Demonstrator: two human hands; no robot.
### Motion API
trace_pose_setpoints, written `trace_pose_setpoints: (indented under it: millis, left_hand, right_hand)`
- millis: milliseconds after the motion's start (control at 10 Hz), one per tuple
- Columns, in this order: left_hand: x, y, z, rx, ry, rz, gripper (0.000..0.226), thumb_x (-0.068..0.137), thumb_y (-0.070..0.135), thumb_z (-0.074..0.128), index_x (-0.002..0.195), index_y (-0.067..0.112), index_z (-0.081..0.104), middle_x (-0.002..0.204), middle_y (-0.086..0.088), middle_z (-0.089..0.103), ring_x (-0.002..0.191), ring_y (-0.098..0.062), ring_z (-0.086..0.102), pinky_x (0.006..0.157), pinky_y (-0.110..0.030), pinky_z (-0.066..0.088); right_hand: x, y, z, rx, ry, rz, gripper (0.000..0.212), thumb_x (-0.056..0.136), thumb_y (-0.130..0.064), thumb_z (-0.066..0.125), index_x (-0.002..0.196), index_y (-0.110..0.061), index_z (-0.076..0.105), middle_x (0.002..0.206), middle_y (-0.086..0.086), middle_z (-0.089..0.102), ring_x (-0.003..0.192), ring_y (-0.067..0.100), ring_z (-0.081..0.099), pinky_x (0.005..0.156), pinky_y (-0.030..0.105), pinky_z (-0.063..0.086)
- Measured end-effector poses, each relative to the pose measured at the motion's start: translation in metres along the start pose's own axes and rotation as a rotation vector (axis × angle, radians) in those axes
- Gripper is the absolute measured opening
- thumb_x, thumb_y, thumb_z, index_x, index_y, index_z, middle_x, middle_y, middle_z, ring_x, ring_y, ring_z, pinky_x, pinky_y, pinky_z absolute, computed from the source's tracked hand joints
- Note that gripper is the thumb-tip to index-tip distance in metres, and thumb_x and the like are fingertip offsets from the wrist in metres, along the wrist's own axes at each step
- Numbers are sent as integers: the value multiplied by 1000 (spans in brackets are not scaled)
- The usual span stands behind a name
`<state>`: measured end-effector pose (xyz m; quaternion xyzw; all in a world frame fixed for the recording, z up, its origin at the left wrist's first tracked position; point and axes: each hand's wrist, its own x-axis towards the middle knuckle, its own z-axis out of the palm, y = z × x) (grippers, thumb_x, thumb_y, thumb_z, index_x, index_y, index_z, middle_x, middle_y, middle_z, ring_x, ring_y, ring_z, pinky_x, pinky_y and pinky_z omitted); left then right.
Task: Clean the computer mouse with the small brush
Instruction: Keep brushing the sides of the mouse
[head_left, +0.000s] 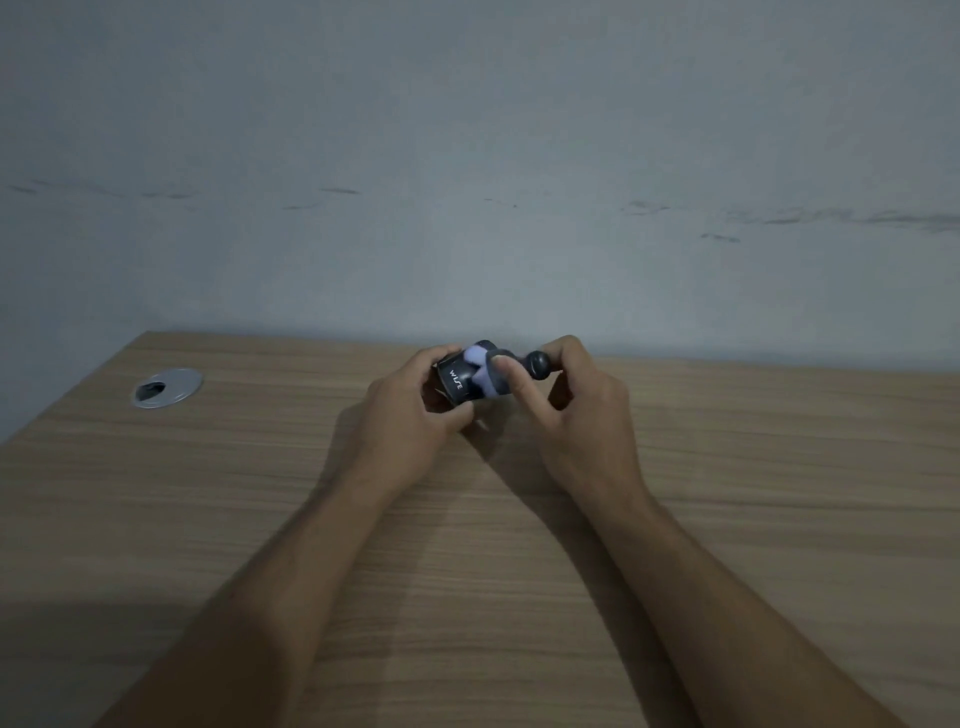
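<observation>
My left hand (410, 415) grips a dark computer mouse (457, 384) with white lettering, holding it tilted just above the far side of the wooden desk (208, 519). My right hand (576, 410) holds a small brush (537, 361) with a dark rounded handle. Its pale bristles (480, 364) press onto the top of the mouse, and my right forefinger lies along the brush head. Most of the mouse body is hidden behind my fingers.
A round silver cable grommet (167, 388) is set into the desk at the far left. A grey scuffed wall (467, 182) rises right behind the desk's far edge.
</observation>
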<state>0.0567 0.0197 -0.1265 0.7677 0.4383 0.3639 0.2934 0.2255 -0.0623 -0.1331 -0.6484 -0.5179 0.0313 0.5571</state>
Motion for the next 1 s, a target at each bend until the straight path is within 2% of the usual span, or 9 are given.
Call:
trace_pose_setpoints:
  millis: [100,200,400,500,600,700,800,900,1000]
  left_hand:
    - [-3,2,3,60,14,-44,47,81,36,95,122,33,74,98,20,75,76,32,60,69,3,44]
    - [-3,3,4,122,20,-97,49,77,51,93,114,29,68,97,20,69,76,14,62,62,-5,43]
    - [-7,1,12,392,41,-91,66,67,79,75,103,28,53,115,6,55,122,-25,57,106,-45,44]
    - [-16,6,11,478,14,-161,83,65,89,71,114,23,60,126,1,49,132,-26,49,110,-47,37]
    - [-22,6,7,409,-7,-166,91,58,100,65,109,25,59,122,3,50,126,-22,51,109,-47,42]
    - [-23,6,-6,107,-3,-187,73,84,82,66,113,15,65,124,-2,52,121,-24,62,107,-42,49]
    - [-27,-6,-17,193,43,-125,49,111,53,47,126,11,68,137,-10,62,126,-33,64,108,-40,48]
    - [-30,-24,-22,437,-57,-40,48,112,34,42,152,12,55,159,-10,55,146,-34,53,123,-46,40]
    - [-34,-22,-18,523,-125,-33,57,115,35,32,168,17,35,178,-3,32,166,-25,26,136,-45,17]
  right_hand:
    - [6,13,-5,-74,78,13,23,100,-44,77,97,-23,69,84,-20,67,62,2,53,63,14,36]
    - [13,32,-16,-244,116,21,10,99,-31,79,108,-25,79,110,-5,67,83,-8,57,77,1,39]
    - [-2,38,-14,-319,-86,5,20,94,-13,80,113,-19,83,114,-1,68,93,4,62,85,-10,34]
    - [-13,34,-5,-320,-144,-54,22,94,-19,81,116,-20,79,125,2,67,106,12,65,94,-3,36]
    - [-22,32,-3,-414,-229,-65,33,93,-33,75,124,-22,72,134,1,64,114,26,61,98,22,39]
    - [-28,23,-5,-399,-209,-8,34,93,-32,73,125,-24,68,131,0,64,118,28,57,105,35,43]
    - [-34,10,-12,-315,-114,72,30,95,-36,73,122,-21,69,123,-5,66,119,25,58,108,38,44]
    - [-46,-1,-18,-148,-73,164,35,96,-39,71,126,-20,70,120,-15,66,108,18,62,104,35,52]
    - [-35,-37,-35,208,-29,380,27,105,-25,69,131,-18,70,120,-2,74,84,6,67,76,11,55]
